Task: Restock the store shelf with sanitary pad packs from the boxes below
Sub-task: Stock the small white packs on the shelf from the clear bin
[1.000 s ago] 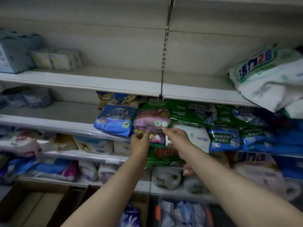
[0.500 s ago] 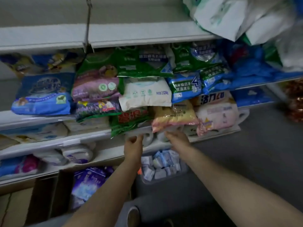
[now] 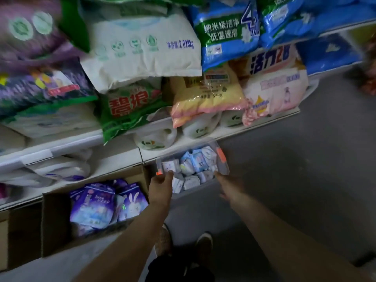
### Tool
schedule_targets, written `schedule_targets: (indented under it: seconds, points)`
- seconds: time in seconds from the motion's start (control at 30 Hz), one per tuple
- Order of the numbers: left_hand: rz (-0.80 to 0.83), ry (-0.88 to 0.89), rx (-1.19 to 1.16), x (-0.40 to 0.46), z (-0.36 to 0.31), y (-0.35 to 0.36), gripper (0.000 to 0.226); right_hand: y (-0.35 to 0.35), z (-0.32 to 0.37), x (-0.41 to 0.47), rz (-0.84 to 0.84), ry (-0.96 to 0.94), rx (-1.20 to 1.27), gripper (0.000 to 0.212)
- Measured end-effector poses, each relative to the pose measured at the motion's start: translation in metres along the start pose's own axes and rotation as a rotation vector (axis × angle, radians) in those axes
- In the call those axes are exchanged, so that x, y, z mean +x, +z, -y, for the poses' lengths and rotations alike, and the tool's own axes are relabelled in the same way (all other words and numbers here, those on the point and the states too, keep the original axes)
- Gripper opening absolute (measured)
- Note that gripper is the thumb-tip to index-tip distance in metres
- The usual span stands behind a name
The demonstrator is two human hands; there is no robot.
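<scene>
Both arms are reaching down: left hand (image 3: 160,183) and right hand (image 3: 228,185) over the bin (image 3: 223,169) (fingers relaxed, gripping nothing).

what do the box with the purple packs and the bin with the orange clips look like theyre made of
The brown open-topped box holding purple packs looks like matte corrugated cardboard, with folded flaps. The clear bin with orange clips looks like glossy see-through plastic: the small pale packs show through its wall.
</scene>
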State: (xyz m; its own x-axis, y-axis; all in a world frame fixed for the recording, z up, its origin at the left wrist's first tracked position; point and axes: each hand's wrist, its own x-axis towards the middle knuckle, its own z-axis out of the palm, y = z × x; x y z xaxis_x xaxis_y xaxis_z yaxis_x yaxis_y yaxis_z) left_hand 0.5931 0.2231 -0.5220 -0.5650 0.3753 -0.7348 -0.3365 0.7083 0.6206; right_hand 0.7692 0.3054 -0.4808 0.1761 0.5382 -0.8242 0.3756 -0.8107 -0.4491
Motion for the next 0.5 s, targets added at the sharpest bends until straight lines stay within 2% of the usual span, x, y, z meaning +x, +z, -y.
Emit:
schedule_targets:
  seconds: [0.23,0.37,0.5]
  points:
    - [-0.015,0.035,0.145,0.059,0.046,0.024,0.034,0.029,-0.044,0.082,0.032,-0.009,-0.060,0.043]
    - [0.002,0.022,0.222,0.098,0.087,0.041,0.054,0.050,-0.069,0.133,0.039,0.009,-0.051,0.035]
    - [0.007,0.024,0.270,0.136,0.115,0.055,0.057,0.071,-0.086,0.178,0.076,0.047,-0.053,0.029]
